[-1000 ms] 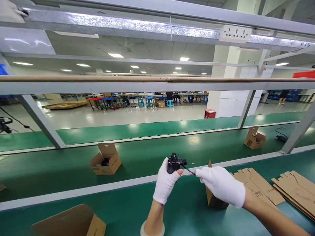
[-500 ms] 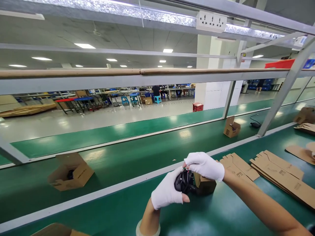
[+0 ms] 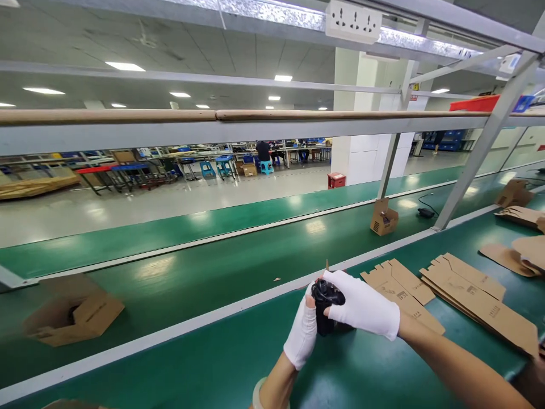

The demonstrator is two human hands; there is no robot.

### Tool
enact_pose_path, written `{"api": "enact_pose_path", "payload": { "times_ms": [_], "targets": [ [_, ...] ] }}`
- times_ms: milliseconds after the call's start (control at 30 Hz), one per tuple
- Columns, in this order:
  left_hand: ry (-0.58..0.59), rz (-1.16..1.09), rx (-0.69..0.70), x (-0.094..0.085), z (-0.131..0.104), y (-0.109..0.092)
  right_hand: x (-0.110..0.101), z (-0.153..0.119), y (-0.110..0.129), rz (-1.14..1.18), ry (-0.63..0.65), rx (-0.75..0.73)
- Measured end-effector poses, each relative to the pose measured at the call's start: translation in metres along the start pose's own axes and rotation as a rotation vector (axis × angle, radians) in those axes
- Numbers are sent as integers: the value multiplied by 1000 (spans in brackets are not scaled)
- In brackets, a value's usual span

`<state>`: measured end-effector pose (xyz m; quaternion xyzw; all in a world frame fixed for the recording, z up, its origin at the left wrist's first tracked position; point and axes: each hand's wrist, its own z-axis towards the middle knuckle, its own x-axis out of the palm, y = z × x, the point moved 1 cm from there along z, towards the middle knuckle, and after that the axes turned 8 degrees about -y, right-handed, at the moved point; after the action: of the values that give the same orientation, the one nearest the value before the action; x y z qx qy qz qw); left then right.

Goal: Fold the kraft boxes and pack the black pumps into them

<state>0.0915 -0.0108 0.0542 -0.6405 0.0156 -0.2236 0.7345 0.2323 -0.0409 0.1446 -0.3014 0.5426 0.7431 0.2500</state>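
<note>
A black device with a bundled cable (image 3: 327, 292) is held between my two white-gloved hands above the green work surface. My left hand (image 3: 303, 332) presses along its left side, fingers pointing up. From the right, my right hand (image 3: 361, 301) curls its fingers over the device, thumb towards me. Behind the fingertips a thin tip of brown cardboard (image 3: 327, 264) sticks up; the rest is hidden by my hands. Flat cardboard box blanks (image 3: 472, 289) lie to the right of my right hand, with another blank (image 3: 394, 284) nearer to it.
Beyond a pale rail (image 3: 238, 312) runs a green conveyor belt (image 3: 221, 267). On it stand an open carton (image 3: 85, 318) at left, a small open carton (image 3: 384, 220) and a black corded adapter (image 3: 426, 213). A metal post (image 3: 481, 147) rises at right.
My right hand has moved down around the device, and my left hand has turned more upright. The carton beside the device is now mostly hidden. The left carton on the belt has shifted left.
</note>
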Motion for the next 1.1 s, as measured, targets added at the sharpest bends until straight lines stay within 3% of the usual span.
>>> {"api": "enact_pose_path", "payload": {
  "times_ms": [133,200,300,367,433,500,600,733,900,1100],
  "targets": [
    [-6,90,87,6,-6,5,-9,-6,-13,-35,-32,-137],
    [-99,142,196,8,-6,9,-11,-6,-26,-114,-44,-233],
    [-330,223,317,7,-2,24,-12,0,-49,-227,-35,-316],
    [-438,333,331,7,2,40,-16,5,-63,-267,-32,-330],
    [-450,490,268,8,9,57,-24,12,-74,-290,-60,-353],
    [-380,593,157,10,20,71,-32,19,-80,-332,-93,-402],
    [-239,579,75,9,41,79,-40,28,-85,-443,-61,-557],
    [22,523,91,-13,69,65,-30,36,-80,-582,148,-796],
    [248,514,57,-43,77,43,9,48,-69,-750,481,-928],
    [335,481,1,-53,75,41,68,58,-75,-864,715,-811]
  ]
}}
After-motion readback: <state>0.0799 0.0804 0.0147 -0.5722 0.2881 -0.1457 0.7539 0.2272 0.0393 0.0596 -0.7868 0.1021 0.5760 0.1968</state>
